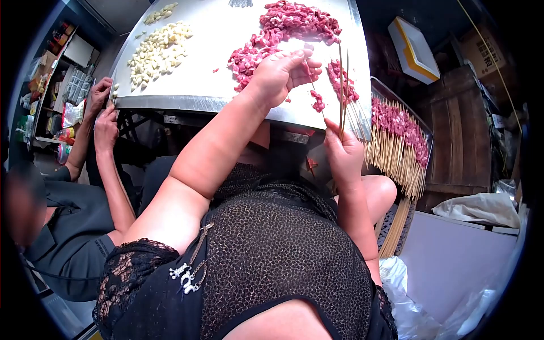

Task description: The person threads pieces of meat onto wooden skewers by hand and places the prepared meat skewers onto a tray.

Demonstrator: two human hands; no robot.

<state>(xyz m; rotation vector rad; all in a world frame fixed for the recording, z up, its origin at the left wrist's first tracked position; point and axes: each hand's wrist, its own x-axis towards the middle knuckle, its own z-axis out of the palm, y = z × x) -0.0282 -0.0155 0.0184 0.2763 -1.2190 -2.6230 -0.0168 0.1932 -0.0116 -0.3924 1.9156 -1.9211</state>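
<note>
At table [209,73], hands [344,150] outstretched, meat skewer [318,102] between

The left arm reaches forward and inward, its hand [283,73] half curled, thumb and fingertips drawn together; the right forearm rises more steeply, its hand [344,153] nearer the torso, thumb extended forward, fingers folded in; the hands are apart.

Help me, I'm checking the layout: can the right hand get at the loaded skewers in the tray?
Probably yes: the right hand is near the loaded skewers, though the table corner juts between and the hand holds bamboo sticks.
</note>
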